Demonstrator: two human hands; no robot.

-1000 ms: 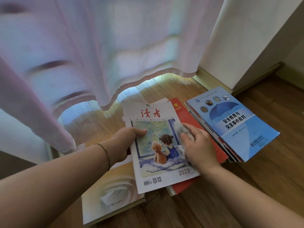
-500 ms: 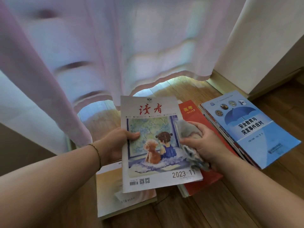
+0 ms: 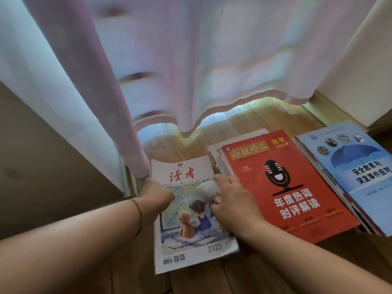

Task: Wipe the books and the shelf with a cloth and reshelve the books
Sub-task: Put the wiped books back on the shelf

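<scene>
Half a second ago the illustrated white-bordered magazine (image 3: pixel 191 217) was lifted over the red book; it now lies flat on the wooden plank floor (image 3: pixel 244 276) at six o'clock, leaving the red paperback with a black microphone on its cover (image 3: pixel 297 187) fully uncovered at three o'clock. The left hand (image 3: pixel 156 197) grips the magazine's left edge, fingers curled over it. The right hand (image 3: pixel 232 200) has come down onto the cover, pinching the pale grey crumpled cloth (image 3: pixel 209 188) against the picture — before, the cloth hung loose. A pale blue book with an umbrella (image 3: pixel 356 177) tops a stack further right. The sheer pink-white curtain (image 3: pixel 191 60) hangs at twelve o'clock, its hem touching the magazine's top-left corner.
</scene>
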